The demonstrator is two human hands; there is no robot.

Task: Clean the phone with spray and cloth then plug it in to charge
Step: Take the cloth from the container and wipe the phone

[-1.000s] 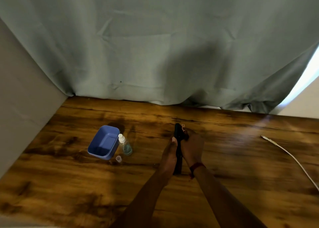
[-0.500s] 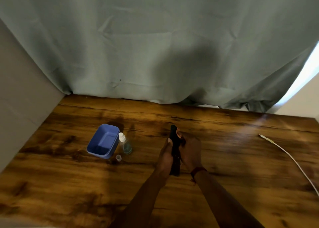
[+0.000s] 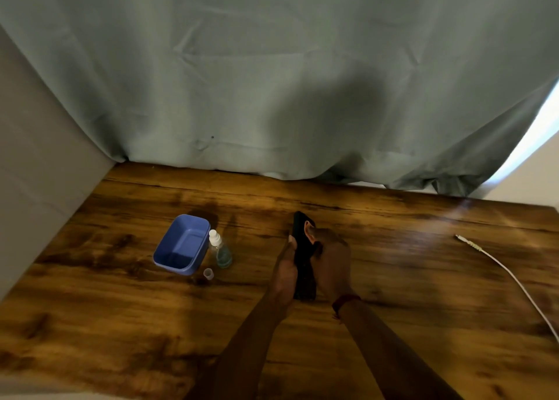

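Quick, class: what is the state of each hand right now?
Left hand: closed, holding the dark phone by its left edge.
Right hand: closed on the same phone, thumb across it.

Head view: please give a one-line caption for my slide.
Left hand and right hand hold a dark phone at a wooden table; spray bottle beside blue tub.
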